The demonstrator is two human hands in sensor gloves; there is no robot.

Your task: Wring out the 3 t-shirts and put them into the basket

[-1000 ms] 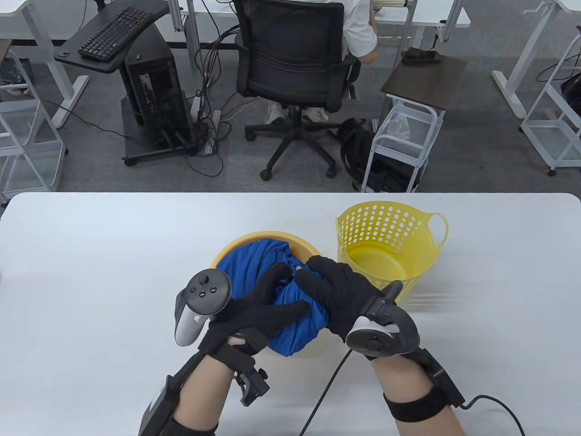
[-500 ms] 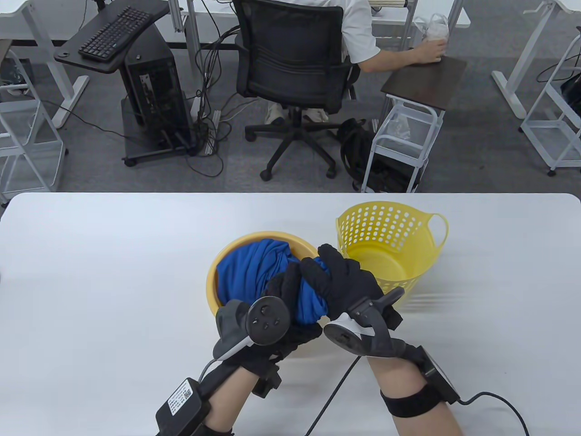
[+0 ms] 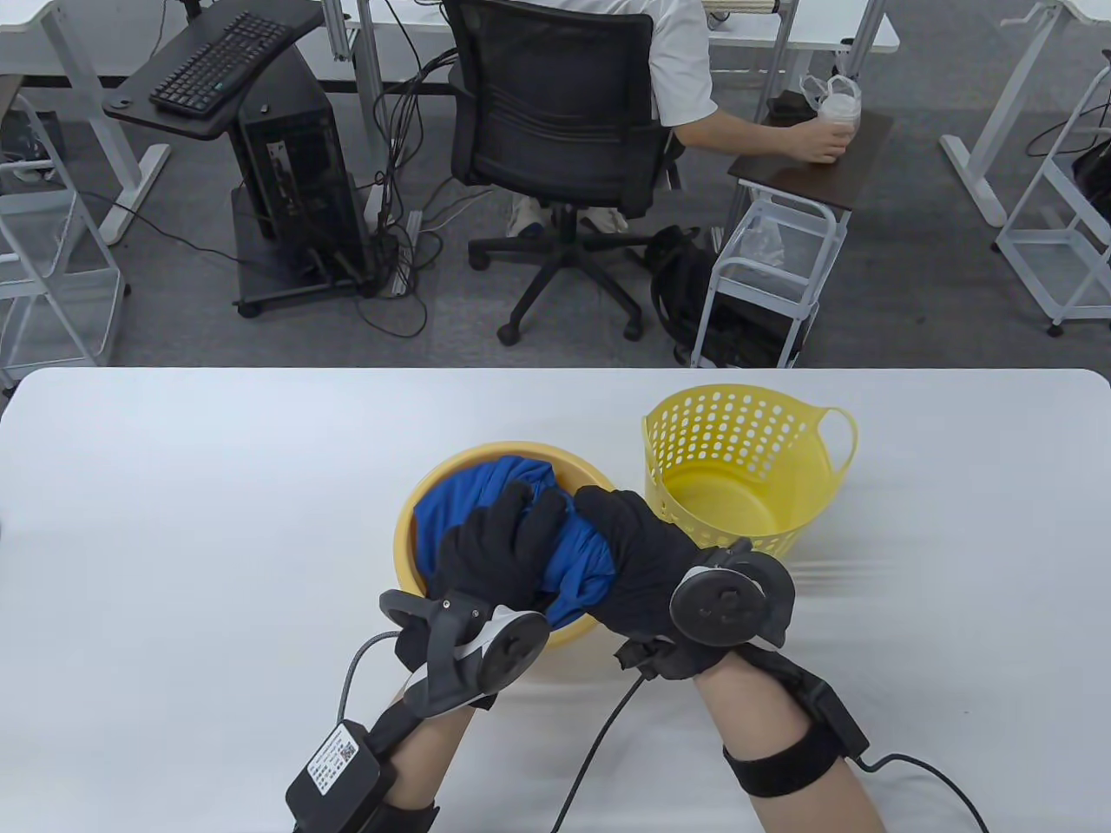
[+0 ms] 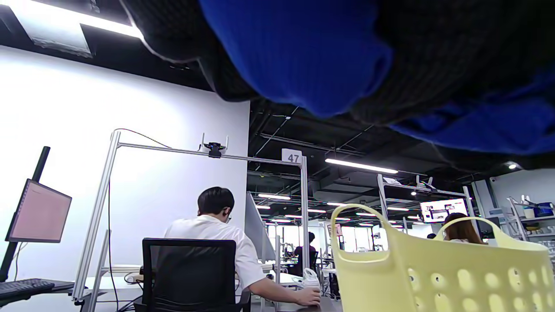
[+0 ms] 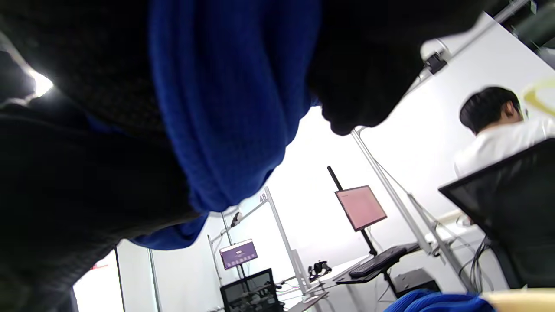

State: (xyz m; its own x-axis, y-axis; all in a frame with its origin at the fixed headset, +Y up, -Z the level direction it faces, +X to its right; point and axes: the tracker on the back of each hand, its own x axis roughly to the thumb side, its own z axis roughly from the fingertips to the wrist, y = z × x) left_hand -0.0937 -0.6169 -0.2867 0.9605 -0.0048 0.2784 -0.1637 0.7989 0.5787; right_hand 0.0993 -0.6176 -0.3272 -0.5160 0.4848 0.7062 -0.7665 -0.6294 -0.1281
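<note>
Over the yellow basin (image 3: pixel 417 555) near the tabletop's front edge, the left hand (image 3: pixel 499 551) and right hand (image 3: pixel 638 555) have counter-rolled since a second ago, each grip clamped on the blue t-shirt (image 3: pixel 577 555). The wringing continues; the perforated yellow basket (image 3: pixel 746 460) holds nothing yet.

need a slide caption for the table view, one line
Both gloved hands, left hand and right hand, grip a blue t-shirt over the yellow basin, empty basket alongside.

Table cam overhead; wrist cams low, upward, share shirt (image 4: pixel 303 52).
</note>
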